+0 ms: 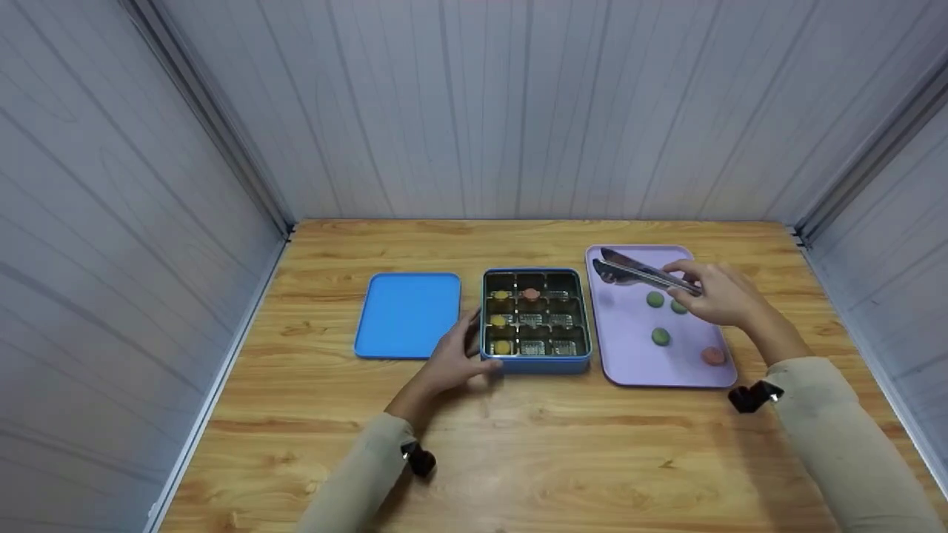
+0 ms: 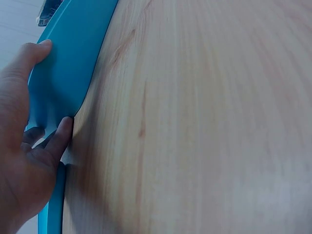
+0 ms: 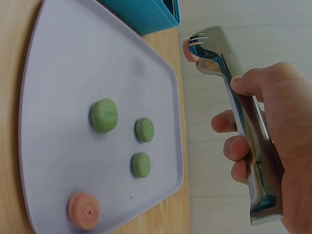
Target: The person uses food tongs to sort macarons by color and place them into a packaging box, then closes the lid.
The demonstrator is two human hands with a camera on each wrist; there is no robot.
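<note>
Our right hand (image 3: 273, 146) is gripping shiny steel tongs (image 3: 239, 112), tips nearly closed on nothing, over the lilac rectangular tray (image 1: 629, 363) at right of frame. Our left hand (image 1: 455, 359), fingers relaxed, is bracing the blue divided tin (image 1: 537, 363) at centre. Four round sweets are lying on the tray; we are judging the nearest green sweet (image 1: 655, 299) easiest, squeezed gently.

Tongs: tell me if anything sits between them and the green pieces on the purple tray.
Nothing visible does. The tongs in the right hand hang above the purple tray, with open air down to the green pieces.
</note>
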